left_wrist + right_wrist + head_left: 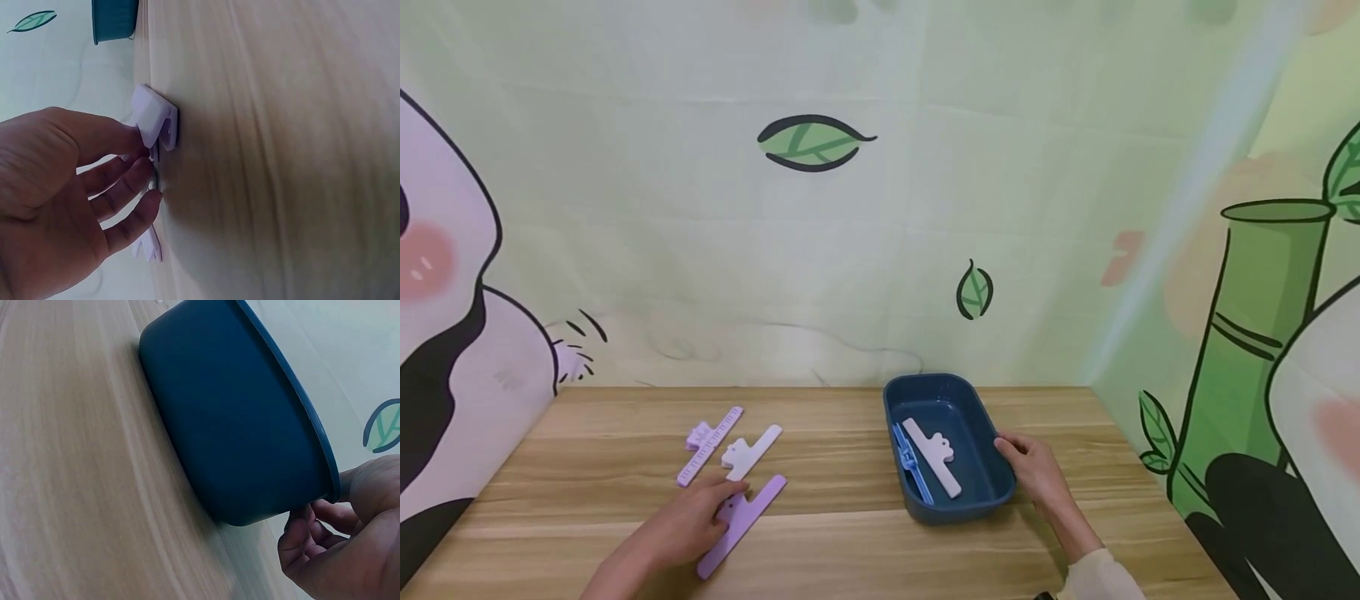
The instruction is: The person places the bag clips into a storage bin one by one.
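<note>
Lying slantwise on the light wood-grain bench (827,542), a purple plastic long-bar clip (747,521) is being pinched between the thumb and fingers of the left hand (692,512). Just beyond it, a white plastic long-bar clip (751,454) and a lilac ruler-marked plastic clip (711,446) are resting. To their right, the right hand (1037,471) is gripping the rim of a dark blue rectangular plastic bin (955,512), where a white scallop-handled clip (931,454) and a blue slim clip (912,465) are lying. Behind, a pale green leaf-printed backdrop (700,183) is hanging.
</note>
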Available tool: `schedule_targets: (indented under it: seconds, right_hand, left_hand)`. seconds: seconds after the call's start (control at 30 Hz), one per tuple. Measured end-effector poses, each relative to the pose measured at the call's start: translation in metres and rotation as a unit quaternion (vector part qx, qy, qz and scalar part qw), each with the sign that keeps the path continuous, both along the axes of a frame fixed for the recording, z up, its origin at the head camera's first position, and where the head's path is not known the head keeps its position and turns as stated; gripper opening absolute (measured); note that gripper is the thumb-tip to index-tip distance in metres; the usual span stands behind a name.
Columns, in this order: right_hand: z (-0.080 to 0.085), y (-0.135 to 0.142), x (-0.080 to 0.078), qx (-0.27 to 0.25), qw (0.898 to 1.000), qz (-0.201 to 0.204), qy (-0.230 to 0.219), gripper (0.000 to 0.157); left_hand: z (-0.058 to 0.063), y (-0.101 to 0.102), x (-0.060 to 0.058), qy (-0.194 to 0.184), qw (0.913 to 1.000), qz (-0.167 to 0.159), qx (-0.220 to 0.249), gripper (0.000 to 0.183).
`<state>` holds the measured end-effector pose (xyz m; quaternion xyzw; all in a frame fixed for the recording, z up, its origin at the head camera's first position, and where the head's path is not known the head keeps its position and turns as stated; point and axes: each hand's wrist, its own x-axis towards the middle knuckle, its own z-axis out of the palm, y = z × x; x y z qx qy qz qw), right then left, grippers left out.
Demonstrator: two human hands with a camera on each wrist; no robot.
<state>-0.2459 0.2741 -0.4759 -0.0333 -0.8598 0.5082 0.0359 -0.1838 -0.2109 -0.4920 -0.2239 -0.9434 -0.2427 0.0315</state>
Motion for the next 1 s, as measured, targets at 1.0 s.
schedule_targets:
  seconds: [1.0]
  right_hand:
    - [0.004, -0.002, 0.002, -0.001, 1.000, -0.002, -0.004, 0.039]
  left_hand:
    - [0.009, 0.001, -0.004, -0.081, 0.9867, -0.026, 0.138, 0.045]
